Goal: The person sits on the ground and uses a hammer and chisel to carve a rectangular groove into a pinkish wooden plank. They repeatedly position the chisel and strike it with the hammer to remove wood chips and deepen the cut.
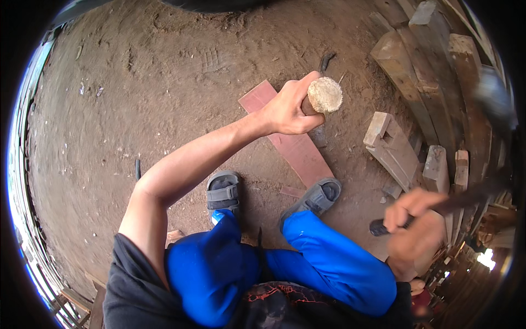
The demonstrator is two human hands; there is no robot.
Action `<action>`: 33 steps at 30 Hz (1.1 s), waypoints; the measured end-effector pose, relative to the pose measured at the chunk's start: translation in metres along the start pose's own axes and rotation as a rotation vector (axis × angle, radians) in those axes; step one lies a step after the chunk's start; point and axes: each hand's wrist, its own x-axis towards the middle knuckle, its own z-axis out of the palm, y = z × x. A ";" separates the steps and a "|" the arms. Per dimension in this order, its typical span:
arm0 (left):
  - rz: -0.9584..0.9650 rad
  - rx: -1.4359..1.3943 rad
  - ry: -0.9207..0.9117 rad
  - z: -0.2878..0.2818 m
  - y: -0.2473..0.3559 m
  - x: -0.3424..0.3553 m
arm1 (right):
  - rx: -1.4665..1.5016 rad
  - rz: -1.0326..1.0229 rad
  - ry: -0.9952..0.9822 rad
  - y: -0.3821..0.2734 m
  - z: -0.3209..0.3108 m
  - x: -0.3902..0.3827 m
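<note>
My left hand (296,107) is closed round the thick wooden handle of what looks like a chisel (325,94), held upright with its pale, frayed, flattened end toward me. Its lower end is mostly hidden behind the hand. Beneath that hand a reddish plank (298,153) lies aslant on the ground, with my right sandal (318,197) on its near end. Off to the right, my right hand (413,219) grips a tool with a black handle (378,227). The tool's dark shaft runs up and right, and motion smears its far part.
Cut timber blocks (392,145) and heavier beams (416,77) stand along the right side, close to the right arm. A short dark rod (138,169) lies on the dirt floor (137,98) at left. A dark hooked piece (327,61) shows beyond my left hand.
</note>
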 end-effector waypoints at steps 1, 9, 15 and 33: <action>0.008 -0.020 0.000 0.001 -0.001 -0.001 | -0.151 0.022 -0.077 0.002 0.001 0.003; 0.035 0.045 -0.014 0.007 -0.006 0.003 | 0.073 0.486 -0.137 0.007 -0.001 0.002; -0.111 -0.078 0.109 -0.027 -0.020 0.001 | 0.308 0.701 -0.085 0.070 0.017 -0.009; -0.427 0.510 -0.779 -0.067 -0.034 -0.034 | 0.192 0.921 -0.236 0.201 0.064 -0.074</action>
